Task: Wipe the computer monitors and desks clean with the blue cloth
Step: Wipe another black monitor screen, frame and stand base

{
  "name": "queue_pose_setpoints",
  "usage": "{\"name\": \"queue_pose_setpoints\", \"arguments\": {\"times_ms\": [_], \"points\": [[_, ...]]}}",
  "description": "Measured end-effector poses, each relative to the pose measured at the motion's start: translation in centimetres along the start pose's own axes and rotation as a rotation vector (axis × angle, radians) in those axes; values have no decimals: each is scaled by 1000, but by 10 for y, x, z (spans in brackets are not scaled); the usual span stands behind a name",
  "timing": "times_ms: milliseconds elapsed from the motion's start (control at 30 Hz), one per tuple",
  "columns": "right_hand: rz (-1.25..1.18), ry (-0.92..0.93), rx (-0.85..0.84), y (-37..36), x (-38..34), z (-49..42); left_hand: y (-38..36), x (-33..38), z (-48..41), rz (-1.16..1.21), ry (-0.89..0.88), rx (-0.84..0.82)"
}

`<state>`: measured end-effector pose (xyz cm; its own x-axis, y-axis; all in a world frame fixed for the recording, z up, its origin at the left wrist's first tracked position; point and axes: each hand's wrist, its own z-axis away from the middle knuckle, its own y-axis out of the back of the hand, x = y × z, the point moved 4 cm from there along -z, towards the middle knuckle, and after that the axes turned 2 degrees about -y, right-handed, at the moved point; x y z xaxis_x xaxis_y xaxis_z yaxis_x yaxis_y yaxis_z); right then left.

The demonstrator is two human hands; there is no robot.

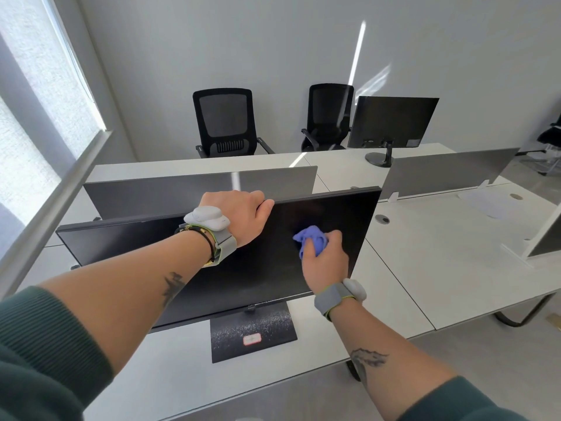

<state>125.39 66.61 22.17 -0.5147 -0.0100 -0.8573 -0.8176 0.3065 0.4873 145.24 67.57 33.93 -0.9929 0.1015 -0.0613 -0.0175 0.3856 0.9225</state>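
Two monitors on show: near monitor, screen dark and facing the camera, on a flat black base with a small red-edged sticker; far monitor, seen from behind, on a round foot on the back row of desks. One blue cloth, bunched, pressed to the right half of the near screen. Two black mesh chairs side by side against the grey wall. Two grey dividers upright between the facing white desktops, the left one just behind the near monitor. Two round cable holes in the desktops to the right, a pale sheet near the farther one. One window along the left, a streak of sunlight across wall and back desk. Left forearm slanting across the left half of the near screen and hiding part of it; far monitor covering one side of the right chair. Left hand hooked over the near monitor's top edge, fingers out of sight behind it, thumb along the front lip, arm stretched forward. Right hand closed round the cloth, back of the hand toward the camera, wrist low by the screen's lower right corner. Two grey wristbands, one per wrist; green sleeves pushed up, a dark tattoo on each forearm.
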Motion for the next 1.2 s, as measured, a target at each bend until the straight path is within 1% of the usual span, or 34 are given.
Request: {"name": "queue_pose_setpoints", "arguments": {"times_ms": [33,67,167,233,267,333,400,467,500,567,633,667,700,767,833,900,967,1000,1033,1100,1133,1167,1200], "points": [[29,-34,-30,-3,6,-2,0,0,0,-3,2,0],[37,-100,-18,-2,15,-5,0,0,1,-6,2,1],[-78,-343,146,20,42,-19,1,4,2,-16,-9,10],[-184,-398,273,38,40,-25,1,5,3,-20,-17,2],[-212,-363,315,43,31,-26,1,4,4,-19,-16,-5],[-198,-180,313,41,5,-22,1,2,3,-15,-10,-16],[-140,13,201,24,-16,-10,0,2,2,-5,-1,-17],[-69,96,62,7,-15,0,1,2,2,1,1,-12],[-22,93,26,3,-8,2,0,2,2,3,3,-9],[23,-20,46,10,9,-2,0,2,3,-3,6,-8],[-61,-214,154,27,23,-10,0,3,4,-7,3,-2],[-123,-274,215,35,22,-13,0,3,5,-6,2,3],[-157,-266,267,40,17,-16,0,4,5,-4,-1,9],[-145,-114,284,39,-4,-15,0,4,4,2,4,9],[-110,55,186,23,-23,-5,0,1,3,12,16,0],[-71,120,33,2,-25,5,0,0,2,15,20,4],[15,50,-92,-10,-11,8,0,1,1,13,16,0],[51,-17,-110,-9,-2,6,-1,1,0,14,15,-5],[61,-98,-95,-6,9,2,-1,1,1,16,14,-8],[0,-251,27,9,23,-6,-1,1,2,18,9,-8],[-41,-279,99,17,24,-8,-1,2,2,17,4,-6],[-65,-257,149,19,21,-8,0,2,2,16,-3,-3],[-74,-199,164,17,14,-6,0,2,2,11,-4,-4]]}}
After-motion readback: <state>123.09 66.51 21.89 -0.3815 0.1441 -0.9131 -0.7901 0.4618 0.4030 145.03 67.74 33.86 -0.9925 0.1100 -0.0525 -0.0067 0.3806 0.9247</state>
